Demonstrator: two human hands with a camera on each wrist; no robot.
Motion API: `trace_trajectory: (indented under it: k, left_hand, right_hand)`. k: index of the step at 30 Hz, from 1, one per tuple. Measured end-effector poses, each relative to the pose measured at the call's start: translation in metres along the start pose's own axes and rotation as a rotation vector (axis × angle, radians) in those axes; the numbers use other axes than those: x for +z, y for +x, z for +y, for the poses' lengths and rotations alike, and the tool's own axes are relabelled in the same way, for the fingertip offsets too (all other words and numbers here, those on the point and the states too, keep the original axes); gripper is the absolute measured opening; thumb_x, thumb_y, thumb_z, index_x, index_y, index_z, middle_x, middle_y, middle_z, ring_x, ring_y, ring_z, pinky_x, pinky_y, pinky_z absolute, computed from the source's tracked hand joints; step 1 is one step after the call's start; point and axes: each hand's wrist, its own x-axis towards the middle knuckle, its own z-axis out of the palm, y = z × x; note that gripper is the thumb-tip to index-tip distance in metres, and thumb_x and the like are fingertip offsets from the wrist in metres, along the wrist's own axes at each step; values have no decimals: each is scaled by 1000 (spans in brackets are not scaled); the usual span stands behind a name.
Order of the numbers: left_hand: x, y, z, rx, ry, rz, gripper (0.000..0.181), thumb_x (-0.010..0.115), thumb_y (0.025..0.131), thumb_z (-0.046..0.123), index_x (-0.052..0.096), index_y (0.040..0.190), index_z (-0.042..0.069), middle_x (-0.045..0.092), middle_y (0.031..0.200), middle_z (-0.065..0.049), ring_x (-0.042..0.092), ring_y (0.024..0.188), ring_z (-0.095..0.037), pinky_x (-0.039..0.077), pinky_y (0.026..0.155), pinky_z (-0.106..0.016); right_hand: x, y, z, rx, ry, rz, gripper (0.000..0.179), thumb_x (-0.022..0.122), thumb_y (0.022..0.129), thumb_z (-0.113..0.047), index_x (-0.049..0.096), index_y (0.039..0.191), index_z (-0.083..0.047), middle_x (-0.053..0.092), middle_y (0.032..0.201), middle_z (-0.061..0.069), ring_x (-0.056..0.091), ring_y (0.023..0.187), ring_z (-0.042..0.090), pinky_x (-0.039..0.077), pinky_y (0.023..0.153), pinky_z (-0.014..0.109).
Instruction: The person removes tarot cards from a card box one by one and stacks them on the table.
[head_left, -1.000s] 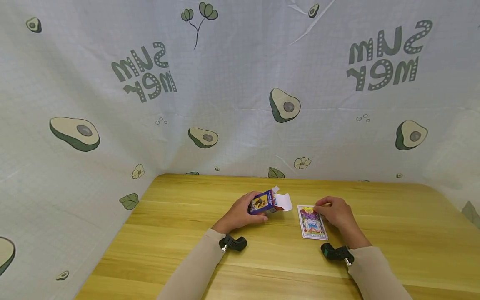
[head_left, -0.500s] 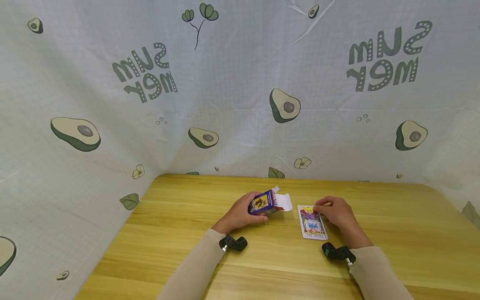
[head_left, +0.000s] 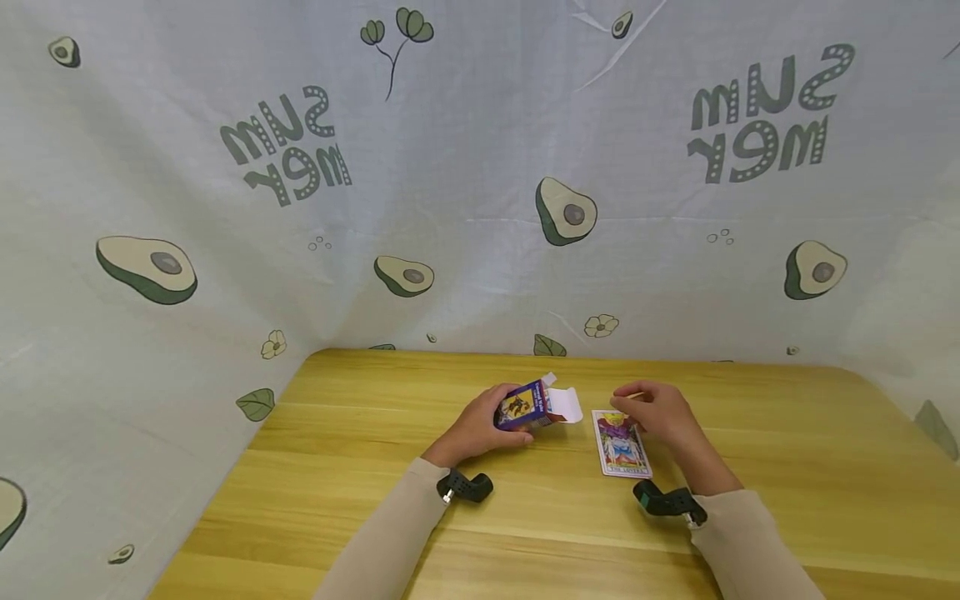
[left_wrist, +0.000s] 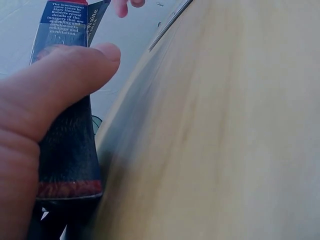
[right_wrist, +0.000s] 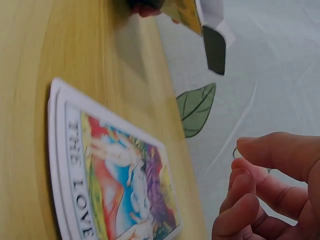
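My left hand [head_left: 480, 427] grips a blue and purple tarot card box [head_left: 520, 405], its thumb along the near side and its white flap standing out towards the right. In the left wrist view the thumb lies across the printed side of the box [left_wrist: 70, 140]. A few stacked tarot cards [head_left: 622, 446] lie face up on the table, "The Lovers" on top; the right wrist view shows the layered edges of the cards [right_wrist: 125, 175]. Over their far end hovers my right hand [head_left: 660, 412], apart from them. Its fingers are loosely bent, with nothing between them.
Both hands work above a wooden table [head_left: 360, 417]. Behind it and on the left hangs a white cloth [head_left: 480, 167] printed with avocados and leaves. Each wrist wears a black camera mount [head_left: 467, 486].
My right hand has lifted off the card stack's far corner and shifted slightly left and up. The left hand keeps holding the box in place. The cards stay where they lay.
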Motion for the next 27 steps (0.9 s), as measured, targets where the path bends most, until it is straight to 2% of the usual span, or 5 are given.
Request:
trace_trajectory:
  k: [4, 10, 20, 27]
  left_hand:
    - [0, 0, 0, 0, 0, -1, 77, 80, 76, 40, 44, 141, 20, 54, 124, 1, 51, 102, -12, 43, 87, -28]
    - [2, 2, -2, 17, 6, -1, 77, 80, 76, 41, 44, 140, 20, 54, 123, 2, 51, 101, -11, 43, 86, -27]
    - [3, 0, 0, 21, -17, -2, 76, 81, 76, 41, 45, 140, 22, 54, 121, 2, 51, 99, -11, 43, 84, -27]
    - [1, -1, 1, 18, -23, 0, 76, 81, 75, 41, 45, 140, 22, 54, 121, 2, 51, 99, -12, 44, 83, -28]
  right_hand:
    - [3, -1, -6, -10, 37, -2, 36, 64, 93, -26, 61, 115, 3, 64, 93, 18, 59, 75, 24, 52, 68, 32]
    - [7, -1, -14, -9, 64, 0, 38, 63, 93, -30, 60, 117, 0, 64, 104, 20, 61, 82, 23, 53, 72, 35]
    - [12, -7, -33, -26, 110, -30, 37, 64, 93, -28, 60, 117, 0, 66, 101, 19, 60, 77, 26, 50, 66, 37]
    - [18, -6, -42, -57, 120, -21, 33, 65, 93, -24, 61, 114, 2, 66, 103, 20, 63, 87, 33, 53, 71, 39]
